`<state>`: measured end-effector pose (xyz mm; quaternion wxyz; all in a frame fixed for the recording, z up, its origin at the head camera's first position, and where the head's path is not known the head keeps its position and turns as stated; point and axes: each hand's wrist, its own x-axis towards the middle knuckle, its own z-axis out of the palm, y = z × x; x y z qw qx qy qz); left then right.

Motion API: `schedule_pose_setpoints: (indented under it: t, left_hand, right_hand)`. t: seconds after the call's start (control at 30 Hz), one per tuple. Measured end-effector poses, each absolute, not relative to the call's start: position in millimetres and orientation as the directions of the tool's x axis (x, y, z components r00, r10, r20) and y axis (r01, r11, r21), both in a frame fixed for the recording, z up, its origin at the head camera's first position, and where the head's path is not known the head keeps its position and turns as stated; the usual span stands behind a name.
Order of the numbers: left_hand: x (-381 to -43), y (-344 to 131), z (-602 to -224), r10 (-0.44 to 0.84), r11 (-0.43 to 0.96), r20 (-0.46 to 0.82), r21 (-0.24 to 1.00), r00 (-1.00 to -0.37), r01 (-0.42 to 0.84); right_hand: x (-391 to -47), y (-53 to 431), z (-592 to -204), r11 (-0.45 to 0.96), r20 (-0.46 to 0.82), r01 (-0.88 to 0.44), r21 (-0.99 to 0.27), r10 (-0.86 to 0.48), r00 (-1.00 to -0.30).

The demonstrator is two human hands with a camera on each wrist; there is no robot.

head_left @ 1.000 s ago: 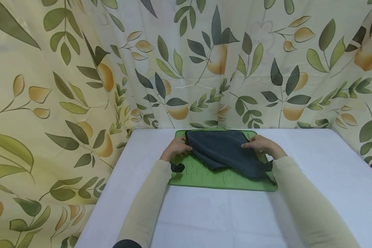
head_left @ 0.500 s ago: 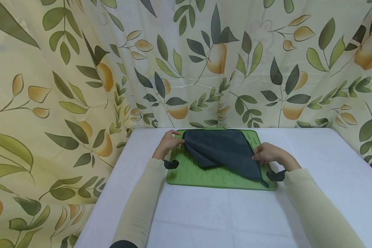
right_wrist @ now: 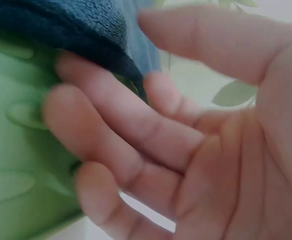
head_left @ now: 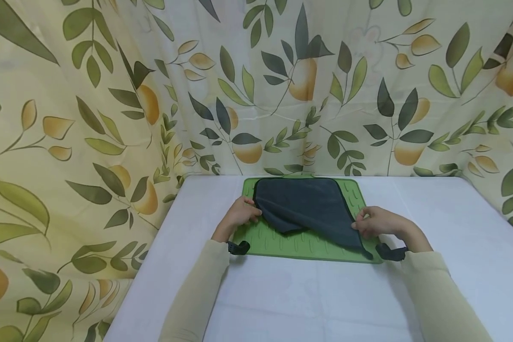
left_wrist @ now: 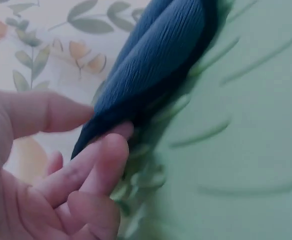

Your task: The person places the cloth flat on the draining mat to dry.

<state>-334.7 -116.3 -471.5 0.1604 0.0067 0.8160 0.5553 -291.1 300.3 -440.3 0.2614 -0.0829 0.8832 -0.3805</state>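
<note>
A dark blue-grey cloth point(head_left: 301, 202) lies on a green ridged mat point(head_left: 273, 244), its near edge folded under at a slant and one corner pointing to the mat's near right. My left hand point(head_left: 242, 212) pinches the cloth's left edge; in the left wrist view the thumb point(left_wrist: 61, 112) is on top and fingers reach beneath the hem. At the right edge, my right hand point(head_left: 378, 222) holds the cloth between thumb and fingers. The right wrist view has the fingers point(right_wrist: 126, 105) under the hem, near the mat's ridges.
The mat lies on a table with a white cover point(head_left: 273, 294), close to its far edge. Behind and to the left hangs a curtain point(head_left: 154, 118) printed with leaves and fruit. Black straps point(head_left: 238, 248) sit at both wrists.
My right hand has moved right and nearer along the cloth's edge, which now lies straighter. My left hand went out to the left, then came back nearer along the left edge.
</note>
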Motion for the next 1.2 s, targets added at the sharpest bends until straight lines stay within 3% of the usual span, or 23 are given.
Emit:
schedule_pose_setpoints:
  t: [0.33, 0.57, 0.83, 1.2]
  left_hand:
    - [-313.8, -103.7, -469.9, 0.262, 0.363, -0.246, 0.921, -0.933, -0.140]
    - [-311.0, -109.2, -462.8, 0.267, 0.392, -0.203, 0.916, -0.942, -0.087]
    - [-315.8, -134.7, -446.4, 0.369, 0.420, -0.191, 0.907, -0.910, -0.020]
    - [-312.4, -143.9, -445.0, 0.455, 0.505, -0.216, 0.861, -0.864, 0.051]
  right_hand:
    - [-278.1, 306.6, -445.2, 0.568, -0.358, -0.051, -0.822, -0.583, -0.730]
    - [-277.3, 311.9, -442.7, 0.569, -0.296, -0.112, -0.814, -0.574, -0.764]
    - [-277.3, 318.9, -434.4, 0.591, -0.240, -0.161, -0.791, -0.541, -0.806]
    - [-275.8, 315.1, -435.8, 0.580, -0.247, -0.169, -0.797, -0.568, -0.785]
